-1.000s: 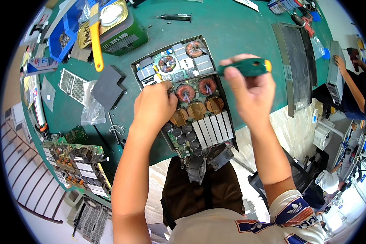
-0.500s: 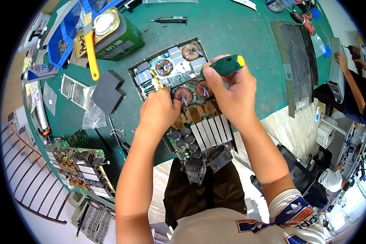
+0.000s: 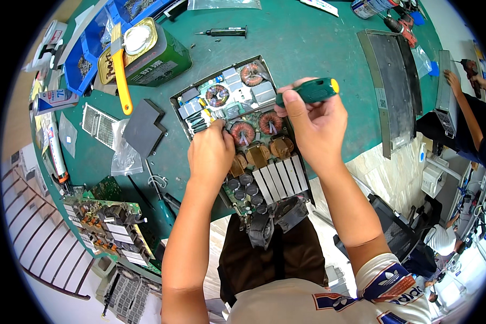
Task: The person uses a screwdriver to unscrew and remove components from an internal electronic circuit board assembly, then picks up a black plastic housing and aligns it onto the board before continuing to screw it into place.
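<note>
An open power-supply board (image 3: pixel 237 102) with copper coils, capacitors and white heat-sink fins lies on the green table (image 3: pixel 297 38), overhanging its near edge. My left hand (image 3: pixel 210 151) rests on the board's middle, fingers pressing among the parts beside a coil. My right hand (image 3: pixel 313 121) grips a green-handled screwdriver with a yellow cap (image 3: pixel 308 90) just above the board's right side; its tip is hidden behind my fingers.
A green tin (image 3: pixel 151 51) with a yellow brush (image 3: pixel 121 75) stands at the left, beside blue parts bins (image 3: pixel 86 59). A dark foam piece (image 3: pixel 143 127), a metal cover (image 3: pixel 389 81), a second circuit board (image 3: pixel 105 227) and another person's arm (image 3: pixel 467 108) are around.
My right hand with the screwdriver has come down and left, from beside the board to over its right side. My left hand stays on the board.
</note>
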Demonstrator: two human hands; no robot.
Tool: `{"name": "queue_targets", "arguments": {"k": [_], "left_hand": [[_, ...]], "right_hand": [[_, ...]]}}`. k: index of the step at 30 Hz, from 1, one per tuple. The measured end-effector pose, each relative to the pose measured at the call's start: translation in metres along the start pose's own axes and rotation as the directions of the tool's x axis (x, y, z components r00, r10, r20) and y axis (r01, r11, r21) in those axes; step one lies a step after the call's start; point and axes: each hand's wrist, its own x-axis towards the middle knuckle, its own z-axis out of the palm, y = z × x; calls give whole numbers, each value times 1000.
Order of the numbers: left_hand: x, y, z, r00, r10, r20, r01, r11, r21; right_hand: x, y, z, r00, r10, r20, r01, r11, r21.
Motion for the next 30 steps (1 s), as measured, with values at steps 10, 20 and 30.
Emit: {"name": "queue_targets", "arguments": {"k": [10,20,30], "left_hand": [[23,17,-14,982,64,176,-130,911,391],[24,9,-15,942,214,257,-310,847,432],[12,10,-7,988,-39,146,16,988,156]], "right_hand": [[-18,-20,-53,972,-204,-113,210,977,42],[-11,15,-135,925,99,-367,-1,966,258],[-13,-10,-47,999,-45,0,44,978,202]]}}
